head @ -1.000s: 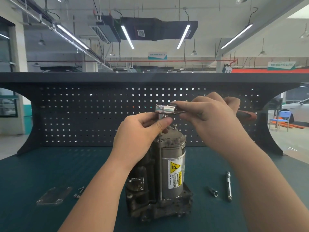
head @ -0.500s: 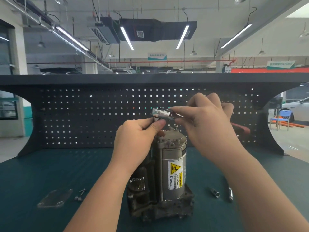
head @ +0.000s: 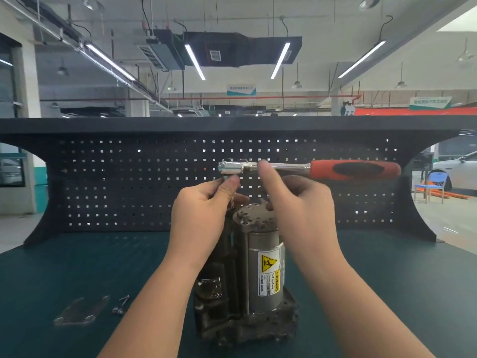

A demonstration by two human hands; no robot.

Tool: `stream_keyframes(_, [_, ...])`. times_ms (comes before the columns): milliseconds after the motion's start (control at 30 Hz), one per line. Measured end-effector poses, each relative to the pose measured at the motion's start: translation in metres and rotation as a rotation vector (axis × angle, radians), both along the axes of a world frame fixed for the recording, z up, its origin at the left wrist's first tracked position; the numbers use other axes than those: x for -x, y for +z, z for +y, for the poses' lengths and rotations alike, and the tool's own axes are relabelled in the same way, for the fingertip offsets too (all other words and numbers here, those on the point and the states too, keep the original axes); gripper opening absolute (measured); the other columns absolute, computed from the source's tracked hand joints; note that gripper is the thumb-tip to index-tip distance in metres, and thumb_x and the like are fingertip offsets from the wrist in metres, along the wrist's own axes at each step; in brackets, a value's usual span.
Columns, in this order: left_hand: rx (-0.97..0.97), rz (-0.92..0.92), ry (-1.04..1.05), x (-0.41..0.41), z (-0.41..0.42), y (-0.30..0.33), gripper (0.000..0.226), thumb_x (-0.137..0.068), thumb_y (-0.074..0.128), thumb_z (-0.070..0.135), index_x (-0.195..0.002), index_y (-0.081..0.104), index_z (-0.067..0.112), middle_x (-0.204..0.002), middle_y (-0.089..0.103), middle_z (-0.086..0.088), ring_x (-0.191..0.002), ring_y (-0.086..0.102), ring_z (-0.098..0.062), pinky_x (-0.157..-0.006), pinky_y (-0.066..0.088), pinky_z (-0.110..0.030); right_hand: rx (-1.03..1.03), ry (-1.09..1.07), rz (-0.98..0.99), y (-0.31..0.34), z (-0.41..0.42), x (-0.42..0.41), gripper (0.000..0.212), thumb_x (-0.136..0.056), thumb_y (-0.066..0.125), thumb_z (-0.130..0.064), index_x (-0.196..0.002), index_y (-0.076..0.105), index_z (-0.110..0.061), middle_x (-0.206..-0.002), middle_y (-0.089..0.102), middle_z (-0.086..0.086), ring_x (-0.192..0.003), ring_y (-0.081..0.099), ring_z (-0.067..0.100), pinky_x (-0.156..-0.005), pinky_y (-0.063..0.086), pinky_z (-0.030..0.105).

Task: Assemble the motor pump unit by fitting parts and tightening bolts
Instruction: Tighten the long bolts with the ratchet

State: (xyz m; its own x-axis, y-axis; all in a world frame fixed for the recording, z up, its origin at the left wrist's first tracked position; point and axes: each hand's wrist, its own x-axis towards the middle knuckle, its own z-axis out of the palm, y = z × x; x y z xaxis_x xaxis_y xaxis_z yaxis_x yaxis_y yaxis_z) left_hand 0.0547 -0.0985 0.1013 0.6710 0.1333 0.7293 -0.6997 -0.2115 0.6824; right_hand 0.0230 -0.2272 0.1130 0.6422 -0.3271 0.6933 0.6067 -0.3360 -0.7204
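The motor pump unit (head: 254,277) stands upright on the green surface (head: 387,293). Above its top, the left hand (head: 204,215) pinches the socket under the ratchet wrench (head: 307,168) head. The right hand (head: 302,215) has a fingertip raised against the wrench shaft; its grip otherwise can't be told. A clear plate (head: 81,311) and small bolts (head: 121,304) lie left of the unit.

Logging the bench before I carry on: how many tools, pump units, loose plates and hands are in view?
Ratchet wrench: 1
Motor pump unit: 1
Clear plate: 1
Hands: 2, left hand, right hand
Total: 5
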Motion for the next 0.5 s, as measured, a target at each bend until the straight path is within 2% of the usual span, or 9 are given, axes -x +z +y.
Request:
stream_keyframes(67, [-0.048, -0.009, -0.008, 0.0, 0.001, 0.0, 0.029, -0.089, 0.057, 0.047, -0.073, 0.076, 0.032, -0.073, 0.074, 0.012, -0.077, 0.069, -0.003, -0.075, 0.051, -0.031, -0.162, 0.23, 0.041, 0.002, -0.003, -0.001, 0.036, -0.088, 0.06, -0.049, -0.072, 0.067, -0.018, -0.052, 0.061, -0.003, -0.045, 0.051, 0.002, -0.044, 0.041, 0.014])
stream_keyframes(133, [-0.094, -0.013, -0.031, 0.003, 0.001, 0.002, 0.027, -0.082, 0.054, 0.055, -0.077, 0.075, 0.04, -0.073, 0.074, 0.014, -0.078, 0.07, -0.003, -0.078, 0.052, -0.033, -0.294, 0.459, 0.043, 0.002, -0.001, -0.002, 0.024, -0.094, 0.055, -0.038, -0.089, 0.07, -0.019, -0.059, 0.065, 0.003, -0.046, 0.054, 0.007, -0.044, 0.04, 0.022])
stream_keyframes(233, [-0.171, 0.011, -0.078, 0.003, 0.003, 0.004, 0.029, -0.074, 0.051, 0.062, -0.08, 0.075, 0.045, -0.076, 0.074, 0.017, -0.079, 0.069, 0.004, -0.075, 0.048, -0.026, -0.39, 0.524, -0.014, -0.002, -0.001, -0.008, 0.029, -0.097, 0.051, -0.032, -0.085, 0.072, -0.017, -0.067, 0.071, 0.008, -0.048, 0.057, 0.012, -0.05, 0.042, 0.028])
stream_keyframes(300, [-0.21, 0.027, -0.115, 0.0, 0.005, 0.003, 0.034, -0.072, 0.049, 0.066, -0.082, 0.075, 0.046, -0.077, 0.075, 0.017, -0.078, 0.069, 0.003, -0.073, 0.048, -0.022, -0.497, 0.559, -0.017, -0.005, 0.0, -0.013, 0.034, -0.097, 0.052, -0.032, -0.077, 0.074, -0.016, -0.064, 0.069, 0.011, -0.047, 0.059, 0.016, -0.053, 0.049, 0.034])
stream_keyframes(333, [-0.226, 0.031, -0.132, -0.001, 0.006, 0.003, 0.038, -0.072, 0.047, 0.068, -0.081, 0.075, 0.045, -0.077, 0.075, 0.016, -0.078, 0.07, 0.001, -0.071, 0.049, -0.018, -0.555, 0.584, -0.015, -0.005, -0.001, -0.015, 0.036, -0.096, 0.053, -0.031, -0.072, 0.075, -0.017, -0.06, 0.067, 0.013, -0.044, 0.059, 0.018, -0.049, 0.052, 0.034])
stream_keyframes(400, [-0.24, 0.039, -0.148, -0.004, 0.008, 0.004, 0.044, -0.073, 0.042, 0.07, -0.08, 0.075, 0.043, -0.078, 0.075, 0.014, -0.078, 0.071, -0.003, -0.067, 0.048, -0.01, -0.654, 0.618, -0.007, -0.003, -0.002, -0.018, 0.039, -0.095, 0.054, -0.028, -0.066, 0.072, -0.011, -0.057, 0.065, 0.015, -0.041, 0.059, 0.019, -0.04, 0.049, 0.026])
stream_keyframes(500, [-0.217, 0.051, -0.18, -0.006, 0.008, 0.003, 0.041, -0.077, 0.041, 0.063, -0.082, 0.075, 0.041, -0.078, 0.076, 0.012, -0.079, 0.072, -0.005, -0.065, 0.046, -0.007, -0.737, 0.687, 0.001, -0.003, -0.006, -0.022, 0.028, -0.095, 0.055, -0.025, -0.079, 0.065, -0.004, -0.06, 0.066, 0.017, -0.046, 0.063, 0.02, -0.041, 0.048, 0.023])
